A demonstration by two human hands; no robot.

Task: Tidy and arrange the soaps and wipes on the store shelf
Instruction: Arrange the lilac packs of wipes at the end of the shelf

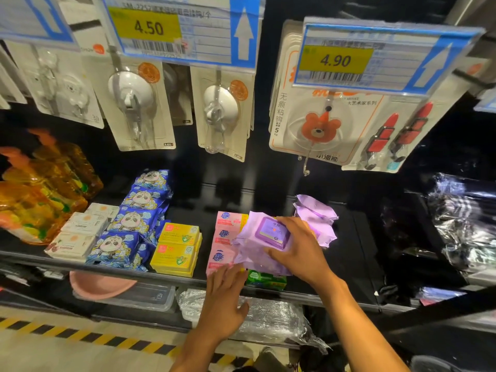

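One black shelf (359, 237), striped floor (80, 335) below

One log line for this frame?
right hand grips purple wipes pack | left hand open by pink soaps | second purple pack behind

Up top we see two yellow price tags, one reading 4.50 (149, 27) and one 4.90 (335, 60). Under them hang white suction hooks (130, 89) in blister cards, a bear-shaped adhesive hook (320, 126) and red hooks (397, 132). At far left we find orange pouches (40, 189). Lower down, a pink basin (99, 284) lies on a clear lidded box (150, 296), above yellow-black floor tape (80, 335)
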